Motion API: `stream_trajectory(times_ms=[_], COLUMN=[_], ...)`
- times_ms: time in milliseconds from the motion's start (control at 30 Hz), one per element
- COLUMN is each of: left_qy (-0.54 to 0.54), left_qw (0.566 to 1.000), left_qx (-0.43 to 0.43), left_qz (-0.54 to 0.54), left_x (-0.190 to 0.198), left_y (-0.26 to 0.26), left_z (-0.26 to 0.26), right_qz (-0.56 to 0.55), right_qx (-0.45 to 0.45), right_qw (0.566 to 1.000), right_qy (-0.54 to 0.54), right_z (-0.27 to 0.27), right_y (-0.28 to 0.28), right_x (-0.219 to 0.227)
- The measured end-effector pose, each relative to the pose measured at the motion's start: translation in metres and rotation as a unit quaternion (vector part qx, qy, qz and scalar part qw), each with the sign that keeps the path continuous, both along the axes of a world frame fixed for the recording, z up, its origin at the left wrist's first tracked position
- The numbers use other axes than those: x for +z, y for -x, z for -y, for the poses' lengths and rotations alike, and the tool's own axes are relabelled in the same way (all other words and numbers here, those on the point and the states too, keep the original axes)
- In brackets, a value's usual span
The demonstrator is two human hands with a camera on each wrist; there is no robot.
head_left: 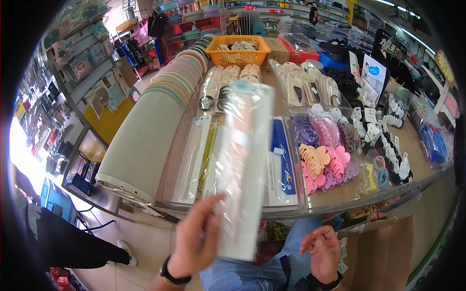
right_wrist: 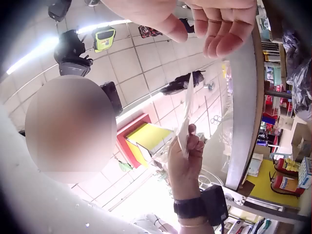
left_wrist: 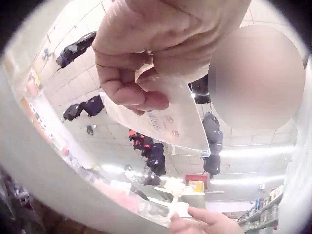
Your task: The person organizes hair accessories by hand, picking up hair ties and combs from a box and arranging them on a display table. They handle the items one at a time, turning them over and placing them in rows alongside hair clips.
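My left hand (head_left: 196, 237) pinches the lower left edge of a long flat clear plastic packet (head_left: 242, 184). Inside lies a slim pale pink item on a white backing, blurred in the head view, so I cannot tell its kind. From the left wrist view, thumb and fingers close on one end of the packet (left_wrist: 165, 122), which has small print on it. My right hand (head_left: 321, 252) is off to the right, near the lap, its fingers loosely bent and holding nothing. Behind the packet, other packets with combs, one of them a blue comb (head_left: 277, 138), lie in the display tray.
Claw clips (head_left: 323, 162) in several colours fill the compartment to the right. A row of headbands (head_left: 145, 131) on a pale roll runs along the left. An orange basket (head_left: 238, 60) stands at the back. The counter's clear front edge (head_left: 310, 212) lies just before the lap.
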State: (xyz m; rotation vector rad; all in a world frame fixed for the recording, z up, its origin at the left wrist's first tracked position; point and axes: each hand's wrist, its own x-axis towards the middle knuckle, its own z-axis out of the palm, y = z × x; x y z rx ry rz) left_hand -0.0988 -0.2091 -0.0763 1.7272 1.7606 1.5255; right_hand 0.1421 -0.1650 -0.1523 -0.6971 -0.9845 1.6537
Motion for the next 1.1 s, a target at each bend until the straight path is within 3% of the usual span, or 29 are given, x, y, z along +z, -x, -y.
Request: stream_trajectory(times_ms=[167,233,300,367,500,567,600,667,767,900,1100], left_qy=[0.017,0.109,0.128,0.231,0.187,0.052,0.053,0.053,0.11,0.15,0.159], left_qw=[0.997,0.993,0.991,0.967,0.965,0.96,0.96,0.942,0.909,0.895,0.908], left_qx=[0.064,0.04,0.039,0.062,0.091,0.084,0.083,-0.039,-0.112,-0.106,-0.098], left_qz=[-0.035,-0.022,-0.009,-0.092,-0.16,-0.263,-0.263,-0.33,-0.385,-0.406,-0.375], left_x=[0.018,0.021,0.018,0.018,0.006,0.006,0.009,0.016,0.016,0.0,-0.002], left_y=[0.041,0.052,0.056,0.059,0.062,0.062,0.059,0.049,0.041,0.047,0.035], left_z=[-0.034,-0.042,-0.048,-0.05,-0.049,-0.047,-0.046,-0.043,-0.041,-0.047,-0.048], right_qz=[0.01,0.011,0.008,0.006,0.021,0.026,0.035,0.043,0.054,0.077,0.072], right_qx=[-0.018,-0.018,-0.015,-0.012,-0.004,-0.002,0.004,0.01,0.008,-0.015,-0.094], right_qw=[0.999,0.999,0.999,0.998,0.997,0.997,0.997,0.996,0.996,0.993,0.988], right_qy=[0.041,0.046,0.05,0.055,0.069,0.072,0.073,0.076,0.076,0.083,0.099], right_z=[0.004,0.004,0.004,0.004,0.002,0.001,0.0,-0.002,-0.003,-0.005,-0.008], right_y=[-0.004,-0.006,-0.007,-0.008,-0.009,-0.011,-0.013,-0.015,-0.018,-0.031,-0.064], right_x=[-0.01,-0.014,-0.018,-0.021,-0.024,-0.027,-0.032,-0.037,-0.041,-0.046,-0.05])
